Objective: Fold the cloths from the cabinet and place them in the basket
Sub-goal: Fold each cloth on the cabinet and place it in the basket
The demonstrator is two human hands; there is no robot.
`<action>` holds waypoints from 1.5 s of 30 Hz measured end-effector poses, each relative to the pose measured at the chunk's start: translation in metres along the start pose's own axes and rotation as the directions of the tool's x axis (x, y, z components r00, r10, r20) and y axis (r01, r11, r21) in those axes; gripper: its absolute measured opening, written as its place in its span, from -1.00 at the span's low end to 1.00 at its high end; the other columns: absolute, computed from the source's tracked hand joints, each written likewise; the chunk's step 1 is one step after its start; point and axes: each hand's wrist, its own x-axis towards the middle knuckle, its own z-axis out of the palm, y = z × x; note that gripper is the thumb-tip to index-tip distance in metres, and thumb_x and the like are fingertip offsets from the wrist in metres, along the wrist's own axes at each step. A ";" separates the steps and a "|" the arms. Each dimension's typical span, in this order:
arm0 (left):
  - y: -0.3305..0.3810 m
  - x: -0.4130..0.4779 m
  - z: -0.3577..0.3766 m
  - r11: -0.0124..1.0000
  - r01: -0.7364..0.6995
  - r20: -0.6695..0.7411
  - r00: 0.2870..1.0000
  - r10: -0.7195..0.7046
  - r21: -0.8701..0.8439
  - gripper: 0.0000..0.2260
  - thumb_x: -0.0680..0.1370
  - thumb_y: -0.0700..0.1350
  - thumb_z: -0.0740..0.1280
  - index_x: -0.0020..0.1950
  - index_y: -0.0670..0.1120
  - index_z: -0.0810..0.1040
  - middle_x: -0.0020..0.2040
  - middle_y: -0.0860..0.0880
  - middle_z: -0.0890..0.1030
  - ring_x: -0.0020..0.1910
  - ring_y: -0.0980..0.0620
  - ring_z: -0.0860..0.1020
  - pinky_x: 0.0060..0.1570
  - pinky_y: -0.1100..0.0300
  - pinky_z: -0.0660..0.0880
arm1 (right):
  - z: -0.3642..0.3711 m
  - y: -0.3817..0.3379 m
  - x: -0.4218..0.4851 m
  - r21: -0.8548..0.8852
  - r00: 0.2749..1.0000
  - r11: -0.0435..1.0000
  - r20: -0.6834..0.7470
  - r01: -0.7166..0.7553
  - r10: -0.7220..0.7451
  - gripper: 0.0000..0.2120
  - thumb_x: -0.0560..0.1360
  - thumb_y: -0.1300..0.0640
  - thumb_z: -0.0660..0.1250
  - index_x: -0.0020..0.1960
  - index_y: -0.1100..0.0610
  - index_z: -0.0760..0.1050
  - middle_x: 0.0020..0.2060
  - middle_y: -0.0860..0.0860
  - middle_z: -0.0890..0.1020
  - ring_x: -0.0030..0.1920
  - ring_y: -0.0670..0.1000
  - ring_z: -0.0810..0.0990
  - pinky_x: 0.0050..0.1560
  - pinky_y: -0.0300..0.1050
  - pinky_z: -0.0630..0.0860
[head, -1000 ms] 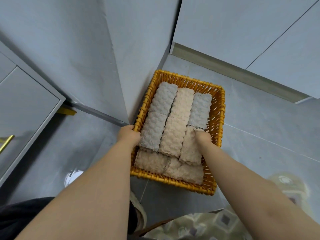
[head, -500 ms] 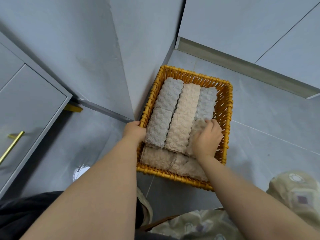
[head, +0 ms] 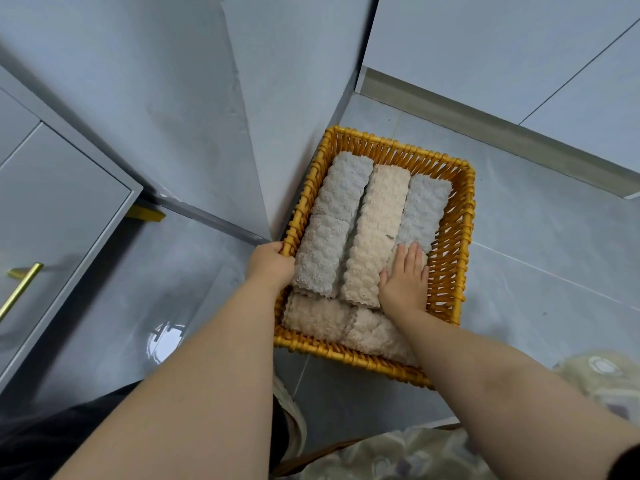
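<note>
Two hands at a basket [head: 453,244] of folded cloths [head: 377,230] on the floor [head: 536,237].
Left hand [head: 272,266] curls round the basket's left rim; right hand [head: 403,282], fingers straight, lies flat on the right column's near cloth. Three columns run lengthwise, near to far; two cloths lie crosswise at the near end.

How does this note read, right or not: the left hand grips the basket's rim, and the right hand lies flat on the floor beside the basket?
Not quite. In the head view the right hand lies flat on the folded cloths inside the basket, not beside it. The left hand does grip the rim.
</note>
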 end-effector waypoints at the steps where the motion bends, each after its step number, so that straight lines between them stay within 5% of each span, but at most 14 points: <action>1: 0.000 0.000 0.000 1.000 0.005 -0.005 1.000 -0.005 0.002 -0.66 0.55 -0.29 0.23 -0.36 0.04 0.34 -0.32 0.06 0.39 -0.15 -0.03 0.41 -0.31 0.20 0.30 | -0.001 0.000 0.001 0.011 1.000 1.000 0.014 0.000 0.000 -0.42 0.64 -0.04 -0.11 0.55 0.15 -0.23 0.54 0.13 -0.22 0.53 0.07 -0.26 0.50 0.01 -0.24; 3: 0.002 0.000 0.000 1.000 0.012 -0.006 1.000 -0.012 0.009 -0.66 0.55 -0.30 0.23 -0.36 0.04 0.34 -0.32 0.06 0.39 -0.18 -0.01 0.41 -0.21 0.21 0.33 | -0.005 0.000 0.002 0.054 1.000 0.999 0.023 0.004 -0.005 -0.43 0.64 -0.01 -0.11 0.56 0.15 -0.20 0.54 0.12 -0.20 0.53 0.06 -0.25 0.51 0.01 -0.23; 9: 0.008 -0.006 -0.002 0.999 -0.011 0.049 0.999 0.010 0.033 -0.86 0.54 -0.24 0.25 -0.21 -0.08 0.43 -0.29 -0.02 0.42 -0.30 0.02 0.39 -0.32 0.20 0.33 | -0.022 0.001 -0.010 0.236 0.991 0.972 -0.136 0.021 0.011 -0.46 0.63 0.02 -0.01 0.55 0.16 0.00 0.55 0.10 0.01 0.54 0.04 -0.08 0.53 0.02 -0.12; 15: 0.012 -0.022 -0.011 0.990 -0.084 0.076 0.994 0.076 0.113 -0.93 0.47 -0.32 0.19 -0.14 -0.19 0.43 -0.25 -0.09 0.44 -0.29 0.01 0.39 -0.38 0.22 0.28 | -0.045 -0.011 -0.026 0.231 0.973 0.963 -0.216 0.137 -0.087 -0.43 0.60 -0.02 0.10 0.53 0.18 0.10 0.52 0.12 0.13 0.53 0.08 0.01 0.51 0.05 -0.09; 19: 0.017 -0.032 -0.018 0.995 -0.075 0.074 0.995 0.070 0.065 -0.76 0.45 -0.29 0.26 0.09 -0.17 0.56 0.04 -0.09 0.58 0.01 -0.08 0.53 -0.14 0.19 0.44 | -0.063 -0.026 -0.035 0.208 0.964 0.958 -0.219 0.195 -0.148 -0.41 0.60 -0.06 0.05 0.55 0.15 0.01 0.54 0.09 0.05 0.54 0.04 -0.05 0.52 0.01 -0.14; 23: 0.040 -0.056 -0.031 0.981 -0.177 0.061 0.983 0.172 0.078 -0.58 0.52 -0.25 0.22 0.38 -0.07 0.43 0.31 -0.05 0.47 0.25 -0.08 0.45 0.11 0.18 0.39 | -0.093 -0.048 -0.048 0.315 0.929 0.893 -0.291 0.320 -0.230 -0.42 0.59 0.00 0.11 0.54 0.16 0.05 0.54 0.09 0.03 0.54 0.05 -0.05 0.53 0.02 -0.10; 27: 0.066 -0.077 -0.048 0.938 -0.332 0.100 0.941 0.323 0.097 -0.61 0.52 -0.10 0.29 0.36 -0.04 0.46 0.35 -0.04 0.48 0.28 -0.05 0.46 0.29 0.04 0.40 | -0.128 -0.071 -0.055 0.332 0.867 0.843 -0.419 0.423 -0.269 -0.43 0.57 0.03 0.18 0.51 0.19 0.13 0.52 0.12 0.12 0.53 0.09 0.04 0.52 0.03 -0.02; 35: 0.085 -0.120 -0.126 0.832 -0.446 -0.095 0.861 0.500 0.330 -0.61 0.57 -0.25 0.19 0.41 -0.10 0.40 0.40 -0.10 0.43 0.37 -0.05 0.38 0.31 0.15 0.30 | -0.223 -0.123 -0.082 0.215 0.600 0.674 -0.687 0.707 -0.411 -0.49 0.48 0.11 0.21 0.39 0.27 0.31 0.43 0.20 0.29 0.45 0.16 0.23 0.45 0.02 0.13; 42: 0.079 -0.169 -0.209 0.814 -0.428 -0.296 0.779 0.552 0.392 -0.61 0.57 -0.19 0.20 0.40 0.00 0.40 0.39 -0.03 0.44 0.34 -0.03 0.40 0.23 0.17 0.34 | -0.275 -0.176 -0.127 -0.076 0.176 0.367 -0.776 0.927 -0.605 -0.55 0.40 0.25 0.20 0.29 0.21 0.30 0.32 0.25 0.35 0.36 0.18 0.29 0.45 -0.10 0.14; 45: 0.071 -0.186 -0.239 0.813 -0.421 -0.378 0.732 0.567 0.402 -0.62 0.58 -0.17 0.20 0.40 0.02 0.39 0.40 -0.02 0.41 0.35 -0.05 0.39 0.26 0.12 0.33 | -0.288 -0.204 -0.140 -0.094 0.123 0.295 -0.759 0.951 -0.639 -0.54 0.40 0.27 0.19 0.30 0.24 0.30 0.34 0.27 0.32 0.38 0.20 0.27 0.48 -0.20 0.06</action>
